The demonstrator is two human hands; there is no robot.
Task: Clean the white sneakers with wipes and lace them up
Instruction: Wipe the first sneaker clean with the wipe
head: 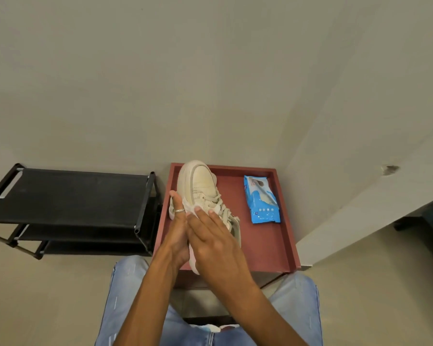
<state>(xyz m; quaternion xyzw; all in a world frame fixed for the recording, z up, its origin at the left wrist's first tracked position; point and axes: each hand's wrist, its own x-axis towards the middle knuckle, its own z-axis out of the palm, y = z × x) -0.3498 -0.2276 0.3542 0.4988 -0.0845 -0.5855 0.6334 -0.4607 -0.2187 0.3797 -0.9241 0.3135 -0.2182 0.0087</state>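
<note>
A cream-white sneaker [200, 181] is held toe-away over the red tray table [268, 240], with its laces [216, 199] threaded through the eyelets. My left hand [176, 233] grips the sneaker from its left side, the ringed thumb lying up along the sole edge. My right hand [215, 240] lies over the shoe with straight fingers and presses a white wipe [189, 207] against the upper near the laces. The heel is hidden behind both hands. Only one sneaker is in view.
A blue pack of wipes [261, 199] lies on the tray to the right of the shoe. A black shoe rack [73, 193] stands to the left against the wall. My knees in blue jeans [128, 295] are below the tray.
</note>
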